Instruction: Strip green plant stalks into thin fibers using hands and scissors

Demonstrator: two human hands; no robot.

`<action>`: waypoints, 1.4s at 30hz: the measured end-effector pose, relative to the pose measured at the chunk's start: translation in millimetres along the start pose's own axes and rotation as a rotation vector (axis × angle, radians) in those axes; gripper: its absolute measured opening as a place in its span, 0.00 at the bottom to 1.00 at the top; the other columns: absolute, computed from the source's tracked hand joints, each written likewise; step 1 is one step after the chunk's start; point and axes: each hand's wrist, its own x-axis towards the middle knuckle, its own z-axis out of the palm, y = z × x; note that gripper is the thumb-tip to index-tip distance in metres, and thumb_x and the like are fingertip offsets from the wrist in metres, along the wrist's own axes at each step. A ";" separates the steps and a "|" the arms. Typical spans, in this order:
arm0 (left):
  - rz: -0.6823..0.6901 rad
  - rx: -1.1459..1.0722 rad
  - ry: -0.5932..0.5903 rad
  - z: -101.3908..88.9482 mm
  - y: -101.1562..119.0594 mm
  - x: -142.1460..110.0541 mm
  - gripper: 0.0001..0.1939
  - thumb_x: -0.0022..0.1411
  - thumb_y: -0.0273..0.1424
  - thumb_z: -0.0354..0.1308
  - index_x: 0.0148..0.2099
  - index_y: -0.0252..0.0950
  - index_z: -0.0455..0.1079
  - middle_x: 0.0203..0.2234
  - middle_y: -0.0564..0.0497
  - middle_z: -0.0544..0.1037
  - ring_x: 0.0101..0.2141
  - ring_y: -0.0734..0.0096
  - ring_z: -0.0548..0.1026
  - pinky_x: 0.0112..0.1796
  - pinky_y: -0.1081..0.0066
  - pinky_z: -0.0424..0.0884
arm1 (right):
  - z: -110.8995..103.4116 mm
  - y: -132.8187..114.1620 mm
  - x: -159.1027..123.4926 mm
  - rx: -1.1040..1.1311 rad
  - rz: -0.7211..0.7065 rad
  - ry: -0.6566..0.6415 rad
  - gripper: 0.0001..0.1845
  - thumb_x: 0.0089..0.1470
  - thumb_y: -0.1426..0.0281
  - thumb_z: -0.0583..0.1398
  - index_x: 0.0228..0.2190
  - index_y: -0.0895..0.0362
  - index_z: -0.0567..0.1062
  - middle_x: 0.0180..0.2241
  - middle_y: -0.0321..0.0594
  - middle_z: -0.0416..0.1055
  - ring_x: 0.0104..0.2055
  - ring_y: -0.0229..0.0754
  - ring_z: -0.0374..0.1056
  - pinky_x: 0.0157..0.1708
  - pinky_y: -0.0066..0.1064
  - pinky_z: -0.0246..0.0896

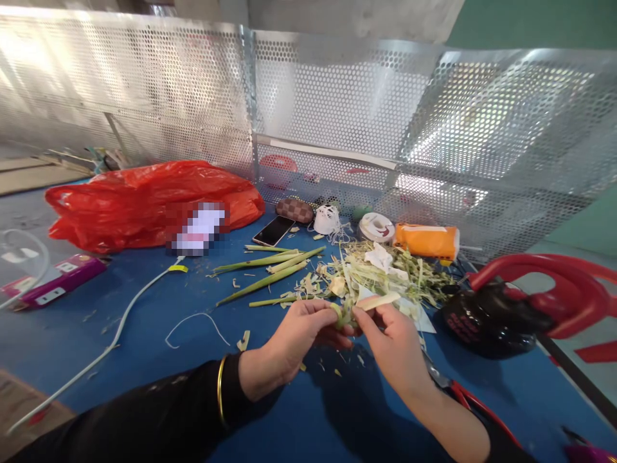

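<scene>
My left hand (292, 341) is closed, pinching a small pale green piece of curled plant leaf (339, 315) between thumb and fingers. Close beside it, my right hand (398, 347) is closed too, and a flat pale leaf strip (378, 301) sticks out from between its thumb and fingers. The fingertips of both hands meet around the small piece, so part of it is hidden. Just beyond them lies a heap of leaf shreds and trimmings (414, 273). Several long green leaf blades (270, 283) lie to the left of the heap.
A red plastic bag (144, 199), a phone (274, 230), a white thread spool (326, 220), a tape roll (376, 227) and an orange container (427, 241) line the back. A black pot with red handle (486, 325) and a red-handled cutting tool (465, 393) are right. A cable (128, 315) crosses left.
</scene>
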 end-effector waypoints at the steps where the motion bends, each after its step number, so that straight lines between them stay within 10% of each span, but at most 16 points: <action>1: 0.009 -0.005 -0.011 0.1 1.0 -0.4 0.08 0.51 0.32 0.58 0.29 0.30 0.73 0.26 0.46 0.80 0.24 0.71 0.77 0.33 0.71 0.73 | -0.3 -0.4 0.4 -0.007 0.001 0.006 0.15 0.54 0.58 0.58 0.26 0.57 0.74 0.24 0.42 0.76 0.27 0.45 0.72 0.27 0.33 0.65; 19: 0.233 0.256 0.260 -4.5 7.3 7.8 0.11 0.51 0.34 0.64 0.22 0.34 0.71 0.18 0.54 0.72 0.24 0.74 0.73 0.29 0.76 0.70 | 0.8 -7.5 -0.4 0.173 0.104 -0.222 0.07 0.52 0.65 0.60 0.30 0.55 0.68 0.22 0.34 0.75 0.23 0.41 0.72 0.26 0.31 0.69; 26: 0.064 0.105 0.209 -6.1 6.7 8.0 0.11 0.51 0.34 0.64 0.23 0.33 0.69 0.18 0.54 0.72 0.21 0.77 0.72 0.27 0.76 0.69 | -1.7 -3.5 -1.9 -0.150 -0.489 -0.233 0.15 0.59 0.76 0.53 0.45 0.54 0.74 0.38 0.42 0.77 0.38 0.42 0.74 0.37 0.33 0.71; 33: 0.058 0.056 0.188 -6.2 3.6 8.9 0.12 0.50 0.33 0.65 0.22 0.32 0.67 0.16 0.55 0.70 0.19 0.79 0.69 0.25 0.77 0.67 | -6.7 -4.9 3.3 -0.679 -1.089 -0.068 0.16 0.63 0.77 0.49 0.40 0.60 0.76 0.33 0.45 0.75 0.31 0.40 0.69 0.35 0.34 0.66; 42: 0.143 0.225 0.156 -3.8 4.0 7.0 0.12 0.48 0.34 0.65 0.21 0.33 0.69 0.16 0.55 0.70 0.20 0.78 0.68 0.25 0.77 0.65 | -8.4 -3.2 1.3 -0.579 -1.110 -0.038 0.10 0.60 0.78 0.54 0.38 0.59 0.74 0.31 0.41 0.74 0.34 0.41 0.70 0.41 0.38 0.62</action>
